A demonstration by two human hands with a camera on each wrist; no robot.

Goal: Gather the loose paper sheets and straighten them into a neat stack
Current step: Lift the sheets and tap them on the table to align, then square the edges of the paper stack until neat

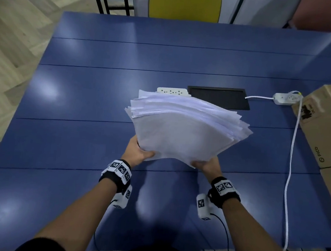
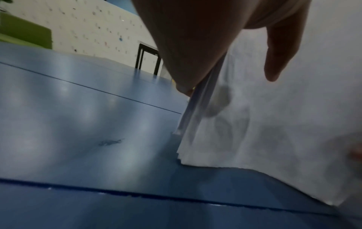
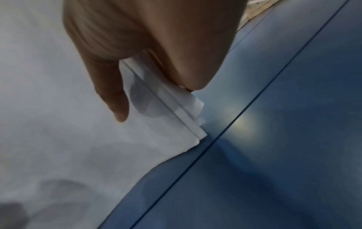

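- The person is holding a thick bundle of paper sheets (image 1: 182, 130) in both hands over the middle of the blue worktop (image 1: 83, 103), near its front half.
- The left hand (image 1: 136, 152) is gripping the bundle's near left corner, thumb lying on top and the other fingers going underneath.
- In the left wrist view the left hand (image 2: 205, 46) is pinching the sheets' (image 2: 274, 124) edge, one finger pressing flat on the paper face.
- The right hand (image 1: 207, 165) is gripping the near right corner in the same way.
- In the right wrist view the right hand (image 3: 149, 46) is clamping the corner of the sheets (image 3: 58, 124), whose stepped edges are showing just above the worktop (image 3: 274, 139).
- The sheets are fanning outward at the far side, their edges lying uneven and offset; the bundle is tilting up and away from the person.
- A white power strip (image 1: 172, 91) is lying just behind the bundle, beside a black recessed panel (image 1: 218, 96).
- A second power strip (image 1: 285, 98) with a white cable (image 1: 289, 174) is lying to the right, touching a cardboard box (image 1: 327, 126).
- A yellow chair back (image 1: 185, 3) is standing beyond the far edge.
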